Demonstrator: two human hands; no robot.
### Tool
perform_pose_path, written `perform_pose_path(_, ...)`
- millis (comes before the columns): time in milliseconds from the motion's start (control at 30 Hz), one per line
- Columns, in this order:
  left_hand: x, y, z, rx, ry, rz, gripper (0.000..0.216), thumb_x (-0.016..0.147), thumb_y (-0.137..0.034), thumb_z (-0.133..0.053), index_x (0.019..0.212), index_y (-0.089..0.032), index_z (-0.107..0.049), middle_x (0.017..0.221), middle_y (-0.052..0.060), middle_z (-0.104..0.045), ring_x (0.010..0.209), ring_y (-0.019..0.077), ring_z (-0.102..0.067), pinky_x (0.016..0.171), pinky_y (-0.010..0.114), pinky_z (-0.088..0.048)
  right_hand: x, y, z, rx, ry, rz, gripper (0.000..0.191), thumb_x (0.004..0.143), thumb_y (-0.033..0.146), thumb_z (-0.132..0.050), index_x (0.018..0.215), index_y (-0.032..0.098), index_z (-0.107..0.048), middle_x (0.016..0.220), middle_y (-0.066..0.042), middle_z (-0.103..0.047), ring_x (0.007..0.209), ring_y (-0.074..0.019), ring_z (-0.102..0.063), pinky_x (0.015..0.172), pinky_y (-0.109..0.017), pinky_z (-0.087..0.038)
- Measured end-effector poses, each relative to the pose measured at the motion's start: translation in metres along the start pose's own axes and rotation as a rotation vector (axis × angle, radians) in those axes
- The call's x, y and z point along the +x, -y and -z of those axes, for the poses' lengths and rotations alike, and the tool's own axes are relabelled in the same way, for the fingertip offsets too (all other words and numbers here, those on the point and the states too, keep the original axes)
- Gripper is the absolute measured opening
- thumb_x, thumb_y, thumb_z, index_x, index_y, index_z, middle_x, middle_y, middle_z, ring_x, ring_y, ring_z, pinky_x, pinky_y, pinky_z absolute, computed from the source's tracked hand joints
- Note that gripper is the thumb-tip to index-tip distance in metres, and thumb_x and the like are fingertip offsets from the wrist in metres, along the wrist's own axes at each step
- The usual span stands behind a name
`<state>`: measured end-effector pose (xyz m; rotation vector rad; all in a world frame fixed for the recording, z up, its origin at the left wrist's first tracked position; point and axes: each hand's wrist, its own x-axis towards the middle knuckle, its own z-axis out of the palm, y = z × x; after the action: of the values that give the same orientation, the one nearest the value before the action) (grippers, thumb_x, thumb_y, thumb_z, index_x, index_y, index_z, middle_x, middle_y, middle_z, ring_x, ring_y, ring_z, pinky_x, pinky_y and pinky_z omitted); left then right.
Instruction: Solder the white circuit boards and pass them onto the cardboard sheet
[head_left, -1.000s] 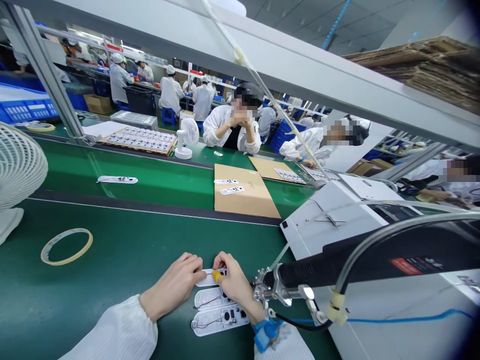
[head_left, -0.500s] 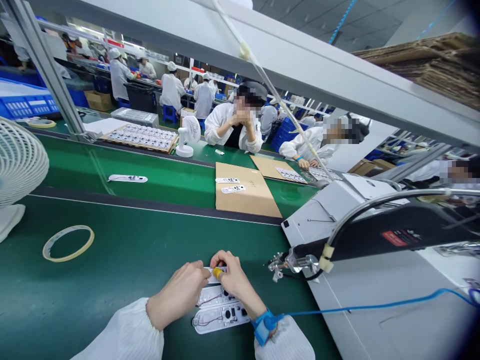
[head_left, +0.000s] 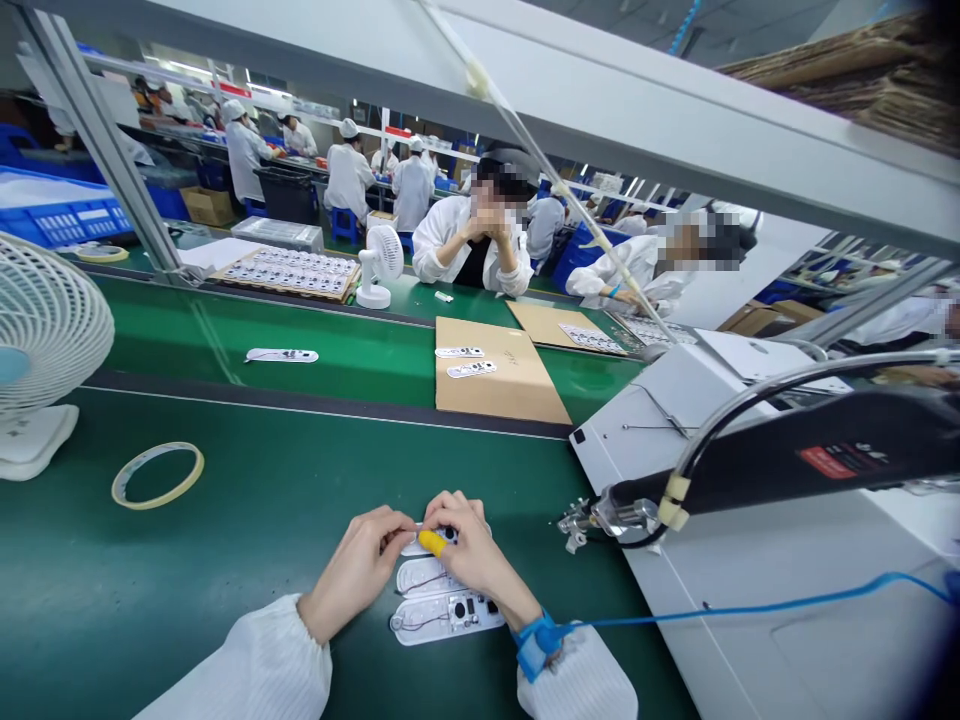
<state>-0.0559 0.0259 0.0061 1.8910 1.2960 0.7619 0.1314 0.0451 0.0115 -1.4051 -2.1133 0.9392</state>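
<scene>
Three white elongated casings with small circuit boards and thin dark red wires lie stacked one above another on the green bench. My left hand (head_left: 365,562) pinches at the left end of the farthest casing (head_left: 409,549); what its fingertips hold is too small to make out. Against that same casing my right hand (head_left: 466,545) is closed, its thumb in a yellow finger cot (head_left: 433,543) and its fingers bent over the casing. The middle casing (head_left: 421,577) is partly covered by my right hand. Nearest me, the third casing (head_left: 439,622) shows its board and wires.
A tape roll (head_left: 157,476) and a white fan (head_left: 45,340) are at left. To the right stands a white machine with a black arm (head_left: 750,470); a blue cord (head_left: 720,612) runs from my wristband. Beyond, cardboard (head_left: 499,395) carries two casings, and co-workers sit opposite.
The view has shifted slightly. My left hand's thumb and fingers now show more plainly at the casing's end, and the right thumb has turned. The lone casing on the belt appears farther right.
</scene>
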Motion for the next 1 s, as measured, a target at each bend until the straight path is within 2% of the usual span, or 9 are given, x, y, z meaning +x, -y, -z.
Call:
perform_pose_path(100,-0.002,0.002,-0.008,0.06,-0.048,-0.036,0.028,0.097,-0.026,-0.044,0.094,-0.022,-0.071,0.087,0.004,-0.066,0.078,0.0195,-0.064,0.072,0.029,-0.05,-0.001,-0.002,-0.003,-0.006,-0.03,-0.001,0.009,0.082,0.011,-0.067,0.078,0.019,-0.066,0.096,0.0,-0.063,0.094,-0.0212,-0.054,0.089,-0.041,-0.035)
perform_pose_path(300,-0.005,0.005,-0.016,0.173,-0.07,-0.078,0.029,0.099,-0.022,-0.041,0.094,-0.021,-0.07,0.088,0.004,-0.056,0.075,0.0169,-0.062,0.065,0.027,-0.05,0.0,-0.003,-0.006,-0.019,-0.056,0.011,0.012,0.085,0.014,-0.066,0.075,0.017,-0.06,0.092,0.0,-0.062,0.094,-0.0204,-0.056,0.093,-0.043,-0.039)
perform_pose_path(567,-0.006,0.005,-0.013,0.137,-0.049,-0.085,0.03,0.099,-0.02,-0.04,0.101,-0.021,-0.07,0.092,0.005,-0.056,0.078,0.0169,-0.062,0.069,0.027,-0.049,-0.001,-0.001,-0.004,-0.034,-0.034,0.013,0.012,0.084,0.01,-0.065,0.076,0.018,-0.061,0.094,0.0,-0.062,0.094,-0.0207,-0.056,0.091,-0.042,-0.038)
perform_pose_path(800,-0.003,0.001,-0.01,0.037,-0.033,-0.008,0.018,0.094,-0.023,-0.048,0.093,-0.02,-0.065,0.091,0.004,-0.058,0.072,0.0159,-0.057,0.065,0.028,-0.045,-0.001,0.001,0.0,-0.061,0.013,-0.001,0.013,0.082,0.006,-0.065,0.077,0.017,-0.062,0.096,0.001,-0.063,0.095,-0.0205,-0.055,0.091,-0.043,-0.038)
perform_pose_path(1000,0.009,0.0,-0.006,0.027,0.009,0.101,0.009,0.087,-0.02,-0.054,0.083,-0.019,-0.062,0.08,0.0,-0.055,0.066,0.0147,-0.052,0.064,0.028,-0.041,0.003,0.005,-0.001,-0.125,0.042,-0.05,0.011,0.082,0.007,-0.067,0.079,0.016,-0.063,0.096,0.0,-0.063,0.096,-0.0206,-0.057,0.093,-0.044,-0.042)
